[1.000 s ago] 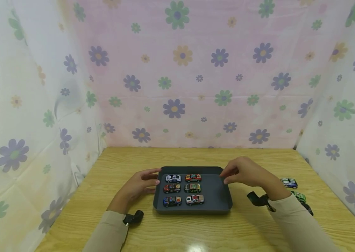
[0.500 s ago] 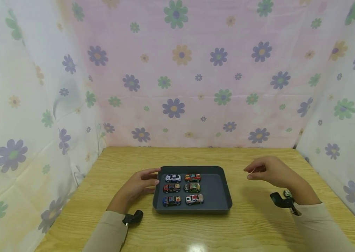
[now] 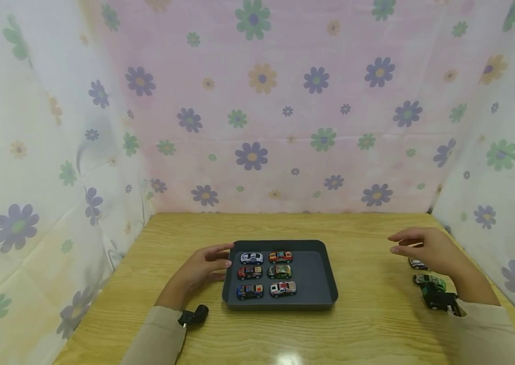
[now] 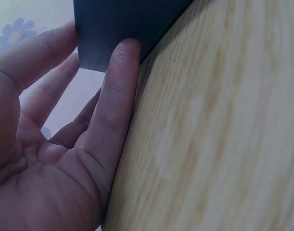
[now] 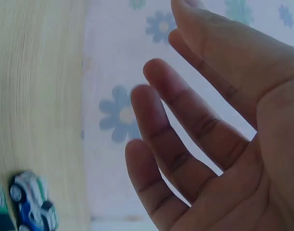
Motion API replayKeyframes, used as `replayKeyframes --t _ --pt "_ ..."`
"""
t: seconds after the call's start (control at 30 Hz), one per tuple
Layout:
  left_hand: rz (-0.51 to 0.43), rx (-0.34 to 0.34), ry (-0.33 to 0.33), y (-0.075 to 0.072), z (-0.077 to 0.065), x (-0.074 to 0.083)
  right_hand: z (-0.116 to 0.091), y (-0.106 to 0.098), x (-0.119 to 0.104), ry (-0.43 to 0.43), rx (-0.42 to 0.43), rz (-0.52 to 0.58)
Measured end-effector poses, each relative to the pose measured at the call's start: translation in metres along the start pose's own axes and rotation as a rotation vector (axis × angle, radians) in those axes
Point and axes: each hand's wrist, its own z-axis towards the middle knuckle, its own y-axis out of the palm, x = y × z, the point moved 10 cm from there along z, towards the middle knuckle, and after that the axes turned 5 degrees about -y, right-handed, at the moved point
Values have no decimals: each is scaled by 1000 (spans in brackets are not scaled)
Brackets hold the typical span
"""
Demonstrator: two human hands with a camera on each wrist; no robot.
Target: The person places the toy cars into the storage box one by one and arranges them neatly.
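Observation:
My left hand rests against the left side of a dark grey tray, its fingers extended. In the left wrist view the fingertips touch the tray's outer wall. Two columns of toy cars stand in the tray, among them a white-and-red car and a blue car. Off to the right, my right hand hovers over the table with nothing between its loosely spread fingers. Nearest to it is a white-and-blue toy car, partly hidden by the hand; the right wrist view also shows this car.
A green toy car stands on the wooden table beside the right wrist, partly covered by the wrist camera. Flowered cloth hangs behind the table and on both sides.
My right hand has moved away from the tray's right edge, rightward to the loose toy cars. My left hand, the tray and the cars in it have stayed in place.

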Motion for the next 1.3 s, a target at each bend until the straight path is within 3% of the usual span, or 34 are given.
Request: replayKeyframes --t 0.27,0.47,0.73,1.03,1.3 --pt "-17 12 -7 -2 -1 0 -11 -9 37 80 16 -49" --pt "-18 5 -4 -2 -1 -1 -26 -7 67 212 -32 -29" --pt "-22 10 -12 -2 0 -2 -39 -5 95 314 -70 -21" --pt "-21 -1 -1 -1 -1 -1 -38 0 107 355 -86 -34" --pt "-21 9 -6 -1 0 -1 -34 3 100 386 -99 -14"
